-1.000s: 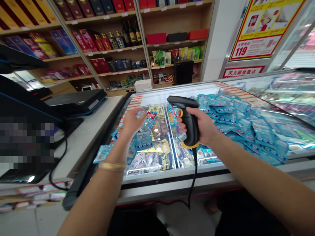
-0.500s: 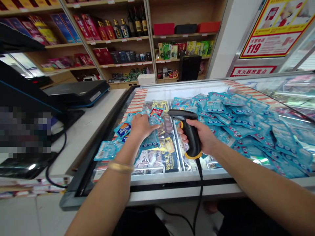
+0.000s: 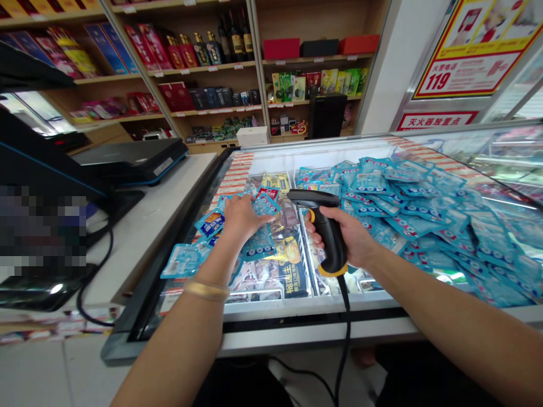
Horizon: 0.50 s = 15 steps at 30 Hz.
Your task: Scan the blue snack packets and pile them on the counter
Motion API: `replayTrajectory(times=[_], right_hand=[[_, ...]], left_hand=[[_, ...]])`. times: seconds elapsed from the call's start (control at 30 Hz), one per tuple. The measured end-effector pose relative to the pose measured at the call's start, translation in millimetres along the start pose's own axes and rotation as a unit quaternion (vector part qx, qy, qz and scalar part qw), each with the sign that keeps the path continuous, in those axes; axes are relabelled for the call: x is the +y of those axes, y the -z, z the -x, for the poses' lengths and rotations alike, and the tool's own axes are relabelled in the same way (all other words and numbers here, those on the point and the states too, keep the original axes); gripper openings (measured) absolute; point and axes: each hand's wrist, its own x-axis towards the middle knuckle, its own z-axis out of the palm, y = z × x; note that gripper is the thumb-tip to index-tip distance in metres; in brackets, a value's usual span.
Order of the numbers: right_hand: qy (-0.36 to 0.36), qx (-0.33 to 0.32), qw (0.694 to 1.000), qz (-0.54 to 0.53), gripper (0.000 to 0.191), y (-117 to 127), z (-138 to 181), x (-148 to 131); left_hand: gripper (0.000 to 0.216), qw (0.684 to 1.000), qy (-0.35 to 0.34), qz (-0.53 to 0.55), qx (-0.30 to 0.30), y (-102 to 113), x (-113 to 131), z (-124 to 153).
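My right hand grips a black and yellow barcode scanner by its handle, a finger near the yellow trigger. The scanner's head points left, and its cord hangs down in front. On the left, my left hand is curled over a blue snack packet, thumb stretched to the right across it; the other fingertips are hidden. Around that hand lie several more blue packets, one with a dark blue label and one with a red label. A large heap of blue packets spreads to the right of the scanner.
The packets lie on the glass top of a chest freezer with packaged goods inside. A counter on the left bears a black scale and a dark monitor. Shelves of goods stand behind.
My left hand has shifted very slightly, and a blue packet beside its thumb shows more plainly. The red-labelled packet has moved a little left. The scanner stays almost in place.
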Motion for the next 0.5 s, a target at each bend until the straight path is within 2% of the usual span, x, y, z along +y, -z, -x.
replayTrajectory(times=[0.13,0.23,0.3,0.4,0.5], right_hand=[[0.002,0.001,1.000,0.001,0.025,-1,1,0],[0.003,0.004,1.000,0.002,0.025,-1,1,-1],[0.005,0.002,1.000,0.001,0.025,-1,1,-1],[0.004,0.002,1.000,0.003,0.024,-1,2,-1],[0.003,0.005,1.000,0.008,0.024,-1,2,-1]], left_hand=[[0.057,0.997,0.012,0.074,0.001,9,5,5],[0.040,0.989,0.036,0.146,0.019,14,5,7],[0.028,0.972,0.045,0.226,0.052,16,3,7],[0.026,0.905,0.069,0.413,0.069,15,2,6],[0.030,0.834,0.115,0.539,0.013,14,5,7]])
